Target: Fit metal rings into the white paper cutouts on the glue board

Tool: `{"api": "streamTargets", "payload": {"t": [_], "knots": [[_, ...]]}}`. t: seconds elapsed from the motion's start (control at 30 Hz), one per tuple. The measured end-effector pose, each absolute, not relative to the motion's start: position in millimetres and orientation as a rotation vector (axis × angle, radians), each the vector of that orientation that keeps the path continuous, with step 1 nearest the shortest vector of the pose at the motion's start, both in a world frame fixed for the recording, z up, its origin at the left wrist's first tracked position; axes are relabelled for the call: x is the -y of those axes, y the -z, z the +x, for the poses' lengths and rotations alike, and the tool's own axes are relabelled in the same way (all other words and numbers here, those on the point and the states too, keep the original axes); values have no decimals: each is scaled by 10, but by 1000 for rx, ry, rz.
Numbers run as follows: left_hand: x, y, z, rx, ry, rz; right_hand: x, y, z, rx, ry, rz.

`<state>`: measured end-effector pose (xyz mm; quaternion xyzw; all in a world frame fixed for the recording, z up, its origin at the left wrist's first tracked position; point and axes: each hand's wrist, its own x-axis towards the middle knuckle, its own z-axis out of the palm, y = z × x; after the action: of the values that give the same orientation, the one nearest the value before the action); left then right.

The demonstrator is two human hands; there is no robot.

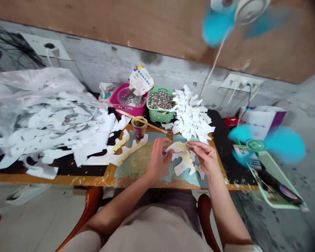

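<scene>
My right hand (pixel 205 157) pinches the top corner of a cut white paper shape (pixel 182 164) between thumb and forefinger. My left hand (pixel 159 159) curls just beside it, its fingertips (pixel 168 141) at the shape's upper edge, though I cannot tell if they grip. The shape sits low over a teal and tan painted board (pixel 136 168). A light pinch close to the edge, with both hands near together, keeps thin paper from creasing. Just beyond lie a green plastic basket (pixel 160 113) of small metal rings and a pile of white paper cutouts (pixel 191 117)
</scene>
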<state>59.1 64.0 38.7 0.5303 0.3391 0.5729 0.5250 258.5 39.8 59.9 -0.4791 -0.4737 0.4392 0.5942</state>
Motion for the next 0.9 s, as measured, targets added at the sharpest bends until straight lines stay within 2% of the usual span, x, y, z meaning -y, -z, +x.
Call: {"api": "streamTargets", "payload": {"t": [0.13, 0.4, 0.63, 0.9], "knots": [[-762, -545, 870, -751, -1345, 1516, -354, -673, 2749, 1040, -853, -1046], [-690, -1024, 1137, -381, -1368, 1523, -66, -1059, 2871, 1136, -459, -966], [-449, -1019, 880, -467, -1281, 1430, 127, -1148, 2609, 1297, -434, -1019], [-405, -1058, 703, -591, -1456, 1167, 107, -1145, 2186, 1375, -508, -1006]]}}
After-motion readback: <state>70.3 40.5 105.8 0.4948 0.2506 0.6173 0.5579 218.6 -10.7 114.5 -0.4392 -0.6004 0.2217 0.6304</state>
